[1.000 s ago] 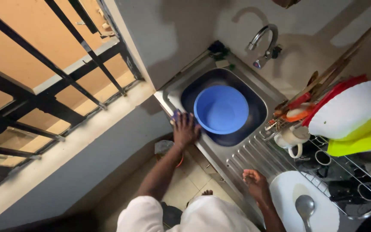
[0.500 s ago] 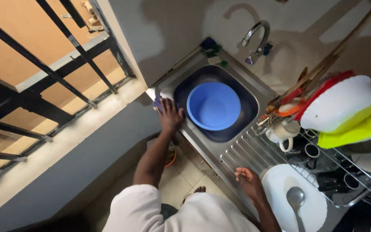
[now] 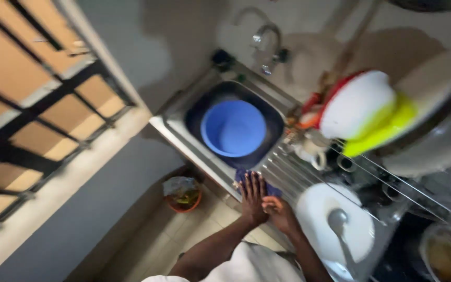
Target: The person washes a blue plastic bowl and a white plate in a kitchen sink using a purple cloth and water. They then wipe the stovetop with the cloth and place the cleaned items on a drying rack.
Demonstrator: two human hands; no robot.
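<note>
My left hand (image 3: 252, 197) lies flat with fingers spread on a dark blue cloth (image 3: 242, 175) at the front edge of the steel sink (image 3: 176, 128), where the ribbed drainboard (image 3: 283, 175) begins. My right hand (image 3: 280, 213) rests just beside it on the counter edge, fingers curled; whether it holds anything I cannot tell. A round blue basin (image 3: 234, 128) sits inside the sink bowl, beyond both hands. The tap (image 3: 268, 43) stands at the back of the sink.
A white plate (image 3: 335, 224) with a metal spoon (image 3: 339, 224) lies right of my hands. A wire rack (image 3: 392, 183) holds white, red and yellow bowls (image 3: 364, 112) and a mug (image 3: 309, 151). An orange bucket (image 3: 182, 192) stands on the tiled floor; a barred window (image 3: 32, 115) at left.
My left hand slid with the cloth from the sink's left front corner along the rim to the drainboard side, meeting my right hand. The view shifted and blurred.
</note>
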